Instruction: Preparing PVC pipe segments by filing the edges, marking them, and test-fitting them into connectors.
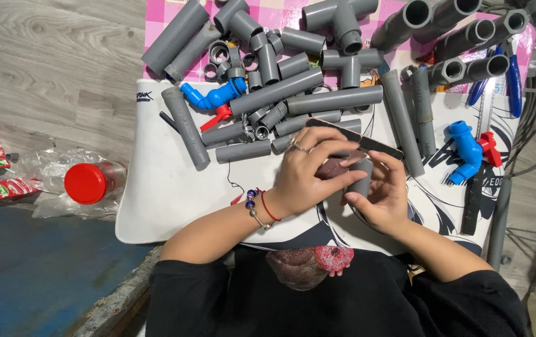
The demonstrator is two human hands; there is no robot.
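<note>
short grey pipe piece (361, 181): upright in the right hand, low centre of the white surface (162, 193)
right hand (380, 196): fingers curled shut around the pipe piece from below
flat dark strip (358, 138): a file or sanding stick, it seems, lying across the top end of the pipe piece
left hand (308, 171): fingers pinched closed on the strip, ringed finger on top
progress: by my reading, the end of this one piece is being dressed; no pieces look joined yet
pile beyond the hands: loose grey pipes (336, 100), tees, couplings
blue elbows: one at left (215, 97), one at right (467, 150), each beside a red valve handle
off the surface: red-capped jar (90, 183) on the floor at left
</note>
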